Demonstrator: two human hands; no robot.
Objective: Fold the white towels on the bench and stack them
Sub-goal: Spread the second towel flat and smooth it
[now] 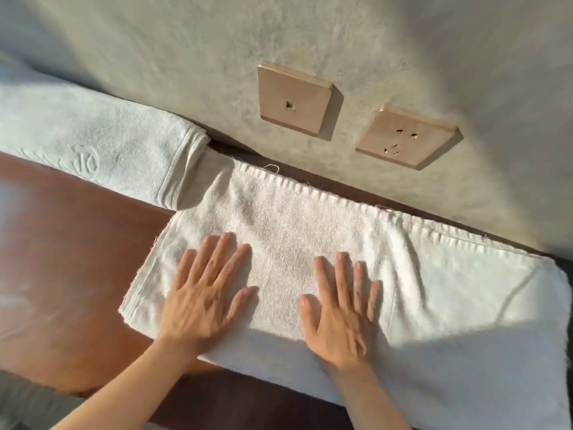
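Observation:
A white towel [434, 299] lies spread flat along the brown bench [71, 259], its far hem against the wall. Both my hands rest palm down on it with fingers spread. My left hand [204, 293] is near the towel's left end. My right hand [341, 308] lies about a hand's width to the right of it. Neither hand grips anything. A folded pale towel [102, 150] with an embossed logo lies at the back left, its end overlapping the spread towel's far left corner.
A grey plaster wall [186, 57] rises right behind the bench. Two tan socket plates [294, 99] [406, 136] are fixed on it above the towel. The bench's front edge runs under my forearms.

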